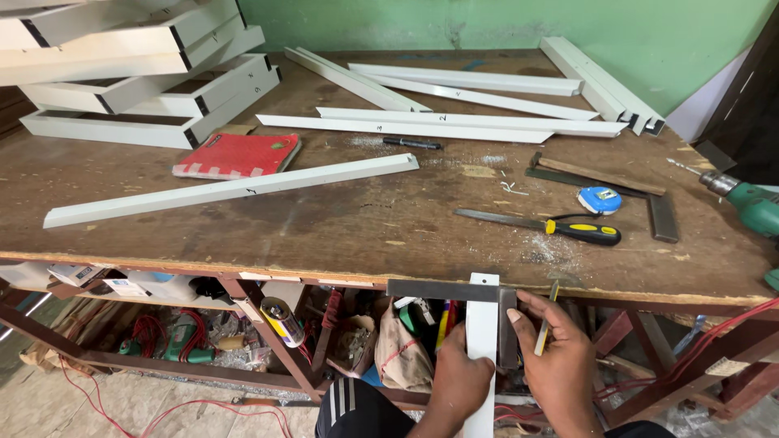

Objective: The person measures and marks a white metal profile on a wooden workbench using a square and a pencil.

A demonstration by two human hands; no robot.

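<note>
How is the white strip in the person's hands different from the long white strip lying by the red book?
The held strip stands on end against the table edge, gripped by the left hand with a metal square across it. The strip on the table lies flat at a slant, untouched. Both are white, narrow and straight.

I see worn brown wooden surface point(341, 219): white strips point(231, 188), stacked white channels point(146, 73), red notebook point(238, 154), black marker point(412, 143), file point(540, 226), blue tape measure point(600, 199), square point(625, 195), green drill point(751, 203).
</note>
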